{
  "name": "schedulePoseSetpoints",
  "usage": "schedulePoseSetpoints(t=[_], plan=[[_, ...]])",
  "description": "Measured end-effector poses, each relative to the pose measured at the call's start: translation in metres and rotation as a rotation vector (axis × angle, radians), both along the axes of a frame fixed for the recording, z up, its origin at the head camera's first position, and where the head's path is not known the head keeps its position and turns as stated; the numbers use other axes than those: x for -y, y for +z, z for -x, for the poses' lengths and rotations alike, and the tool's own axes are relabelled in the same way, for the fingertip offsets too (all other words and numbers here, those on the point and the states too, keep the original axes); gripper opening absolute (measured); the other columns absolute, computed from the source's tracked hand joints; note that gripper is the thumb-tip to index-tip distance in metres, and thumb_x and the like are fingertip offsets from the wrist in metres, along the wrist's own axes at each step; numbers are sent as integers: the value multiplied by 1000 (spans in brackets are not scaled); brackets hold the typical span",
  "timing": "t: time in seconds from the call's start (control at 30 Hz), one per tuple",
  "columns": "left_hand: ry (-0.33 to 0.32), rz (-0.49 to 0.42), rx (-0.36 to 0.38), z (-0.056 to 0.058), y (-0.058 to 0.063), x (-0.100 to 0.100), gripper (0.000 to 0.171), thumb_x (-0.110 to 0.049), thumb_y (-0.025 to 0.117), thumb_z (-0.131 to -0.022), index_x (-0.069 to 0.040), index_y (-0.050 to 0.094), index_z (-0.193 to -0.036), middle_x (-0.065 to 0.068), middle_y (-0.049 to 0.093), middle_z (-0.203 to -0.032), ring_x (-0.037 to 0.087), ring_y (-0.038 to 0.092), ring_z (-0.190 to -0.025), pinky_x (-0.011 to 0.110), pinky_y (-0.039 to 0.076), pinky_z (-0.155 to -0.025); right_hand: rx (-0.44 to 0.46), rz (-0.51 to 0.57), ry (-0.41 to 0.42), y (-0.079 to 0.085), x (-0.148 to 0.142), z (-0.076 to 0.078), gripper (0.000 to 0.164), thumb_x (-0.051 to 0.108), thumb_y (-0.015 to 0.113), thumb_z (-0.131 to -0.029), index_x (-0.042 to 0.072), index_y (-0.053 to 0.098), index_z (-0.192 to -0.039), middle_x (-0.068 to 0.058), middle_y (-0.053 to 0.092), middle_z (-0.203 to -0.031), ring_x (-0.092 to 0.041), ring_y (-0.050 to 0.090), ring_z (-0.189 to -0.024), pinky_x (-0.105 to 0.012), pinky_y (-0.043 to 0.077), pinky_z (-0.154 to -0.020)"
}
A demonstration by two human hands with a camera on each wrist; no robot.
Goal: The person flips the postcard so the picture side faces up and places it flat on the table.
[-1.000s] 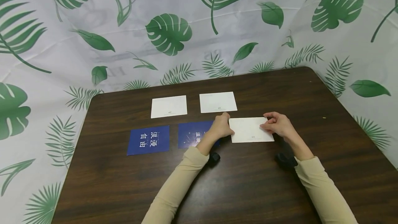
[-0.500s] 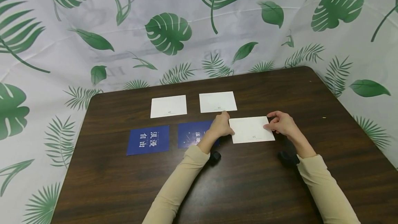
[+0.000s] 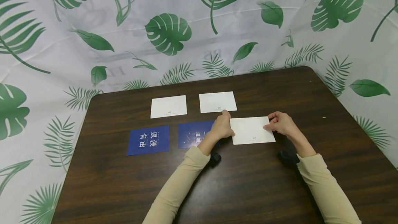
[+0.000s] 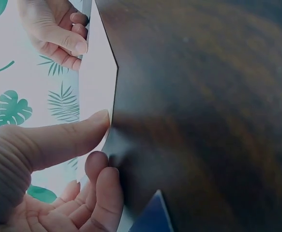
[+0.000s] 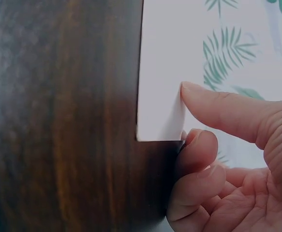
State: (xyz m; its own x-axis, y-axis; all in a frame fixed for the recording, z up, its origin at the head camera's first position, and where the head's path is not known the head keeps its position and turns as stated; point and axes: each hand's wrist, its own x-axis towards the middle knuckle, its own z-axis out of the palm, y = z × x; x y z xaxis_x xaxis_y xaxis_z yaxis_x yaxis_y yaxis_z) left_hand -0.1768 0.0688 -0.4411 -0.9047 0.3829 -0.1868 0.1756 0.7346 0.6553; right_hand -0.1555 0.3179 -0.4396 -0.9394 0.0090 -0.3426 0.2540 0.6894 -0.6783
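A white postcard (image 3: 250,130) with a small printed mark near its lower edge lies low over the table, between both hands. My left hand (image 3: 221,126) holds its left edge; in the left wrist view the thumb (image 4: 90,133) presses on the card's edge, with curled fingers (image 4: 107,193) close by. On the opposite side, my right hand (image 3: 282,124) pinches the right edge. The right wrist view has that thumb (image 5: 203,99) on the card's face and curled fingers at its end, partly behind it. A blue card (image 3: 192,134) with white lettering is partly covered by my left hand and wrist.
Two more white cards, one at left (image 3: 169,106) and one at right (image 3: 217,102), lie in a back row. Another blue card (image 3: 148,140) lies front left. All rest on a dark wooden table (image 3: 124,189), with a leaf-print cloth (image 3: 124,44) hanging behind it.
The held postcard has shifted slightly to the right and toward me. My right hand has moved a little right with it, and my left hand only slightly. The other cards stayed put.
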Motion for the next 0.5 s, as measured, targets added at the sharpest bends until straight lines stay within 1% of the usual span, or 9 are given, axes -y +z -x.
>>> schedulePoseSetpoints(t=[0.17,0.27,0.4,0.5], plan=[[22,-2,-2,-1,0,0,60,-7,84,-64,-3,44,-109,14,63,-90,24,60,-74,30,46,-59,7,19,29,0,-3,-1,43,15,71,-82,-10,49,-109,-3,49,-72,-15,46,-61,-26,40,-52],[32,-23,10,-2,0,0,60,-6,83,-65,-4,44,-111,11,62,-82,23,59,-70,30,45,-56,-6,26,58,1,-6,-3,41,14,70,-83,-11,50,-108,-4,48,-74,-15,44,-61,-25,39,-52],[18,-75,7,-3,1,3,58,-2,78,-69,-2,44,-116,3,56,-68,17,53,-62,26,42,-54,-82,39,81,0,-9,-5,35,13,70,-84,-9,53,-106,-7,50,-79,-15,45,-62,-25,40,-53],[-2,-122,-34,-3,1,7,46,2,73,-71,0,48,-110,0,51,-67,13,48,-59,22,39,-55,-160,89,71,0,-11,-6,29,10,69,-84,-8,54,-102,-9,53,-81,-13,49,-62,-26,44,-54]])
